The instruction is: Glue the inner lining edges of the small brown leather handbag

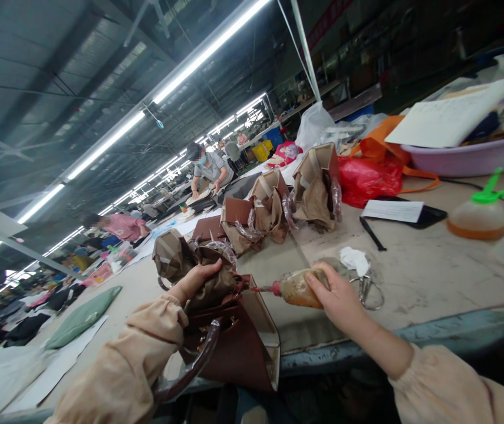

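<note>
My left hand (195, 281) grips the crumpled brown paper stuffing (216, 282) at the top of a brown leather handbag (238, 347) that rests at the near edge of the worktable (432, 277). My right hand (338, 297) holds a squeeze bottle of amber glue (298, 287). Its red nozzle points left and touches the bag's upper edge. The bag's handle (190, 368), wrapped in clear plastic, hangs toward me.
Several more brown bags (273, 203) stuffed with paper stand in a row further back. Scissors (366, 291) and a white rag (354, 259) lie by my right hand. A green-capped bottle (479, 215), a red plastic bag (369, 176) and a purple basin (473, 156) are on the right. Other workers (210, 168) are at far tables.
</note>
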A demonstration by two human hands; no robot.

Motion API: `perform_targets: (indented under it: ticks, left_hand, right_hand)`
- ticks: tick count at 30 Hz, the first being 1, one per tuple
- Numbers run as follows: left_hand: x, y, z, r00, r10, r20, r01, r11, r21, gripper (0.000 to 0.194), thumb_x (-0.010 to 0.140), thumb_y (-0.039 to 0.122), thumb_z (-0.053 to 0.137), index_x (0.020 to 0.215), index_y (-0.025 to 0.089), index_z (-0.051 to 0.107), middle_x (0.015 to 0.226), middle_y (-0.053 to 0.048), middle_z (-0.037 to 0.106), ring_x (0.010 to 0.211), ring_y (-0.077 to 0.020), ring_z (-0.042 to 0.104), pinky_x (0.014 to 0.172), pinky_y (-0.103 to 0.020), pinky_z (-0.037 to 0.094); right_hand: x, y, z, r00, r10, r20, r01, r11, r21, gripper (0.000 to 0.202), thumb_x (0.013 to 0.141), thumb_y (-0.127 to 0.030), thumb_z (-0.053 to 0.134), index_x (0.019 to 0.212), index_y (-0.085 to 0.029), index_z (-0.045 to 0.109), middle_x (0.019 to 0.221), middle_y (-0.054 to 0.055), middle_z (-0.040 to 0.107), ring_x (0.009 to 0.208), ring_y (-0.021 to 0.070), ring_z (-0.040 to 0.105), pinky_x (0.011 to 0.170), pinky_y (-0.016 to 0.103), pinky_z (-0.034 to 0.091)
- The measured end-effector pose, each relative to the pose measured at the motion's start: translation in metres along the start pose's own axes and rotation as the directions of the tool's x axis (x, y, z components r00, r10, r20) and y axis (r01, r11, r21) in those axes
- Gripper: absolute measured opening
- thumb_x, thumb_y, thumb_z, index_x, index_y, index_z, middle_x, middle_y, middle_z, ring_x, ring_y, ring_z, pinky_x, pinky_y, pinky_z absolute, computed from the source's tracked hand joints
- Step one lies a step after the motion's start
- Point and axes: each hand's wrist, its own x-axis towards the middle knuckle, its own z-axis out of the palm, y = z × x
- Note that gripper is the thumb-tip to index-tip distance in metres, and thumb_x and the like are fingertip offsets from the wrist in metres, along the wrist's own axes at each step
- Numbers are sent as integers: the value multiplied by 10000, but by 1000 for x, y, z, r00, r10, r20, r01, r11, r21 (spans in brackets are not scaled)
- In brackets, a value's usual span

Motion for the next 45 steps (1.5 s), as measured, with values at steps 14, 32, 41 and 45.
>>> perform_targets:
  ticks: [14,32,41,45]
  left_hand:
    - [2,0,2,996,30,-85,-30,1000,-2,310,721,349,729,827,57,737,779,-132,750,700,-217,710,727,-263,567]
    - [-6,7,19,980,-45,-195,40,999,-29,252,866,240,559,778,83,734,665,-104,733,561,-184,689,604,-245,568]
    - [-7,9,18,977,-52,-206,47,999,-26,343,904,229,507,693,76,729,686,-112,738,572,-166,689,602,-211,559]
    - [-8,9,20,976,-68,-209,62,998,-33,343,904,236,505,691,77,722,624,-98,721,524,-166,675,567,-223,558]
  right_hand:
    - [-5,-7,-8,858,-509,64,512,858,-38,35,919,-162,489,934,-187,469,864,51,489,847,192,455,785,362,408]
    - [-4,-11,-14,797,-575,185,585,811,3,101,897,-109,501,944,-188,459,892,59,498,832,191,416,774,379,409]
    - [5,-13,-8,789,-604,112,607,794,9,103,899,-110,499,970,-178,470,921,73,502,855,196,424,772,371,410]
    - [-2,-11,-11,807,-560,187,571,821,-4,60,906,-135,498,923,-186,472,882,55,510,837,192,434,774,366,413]
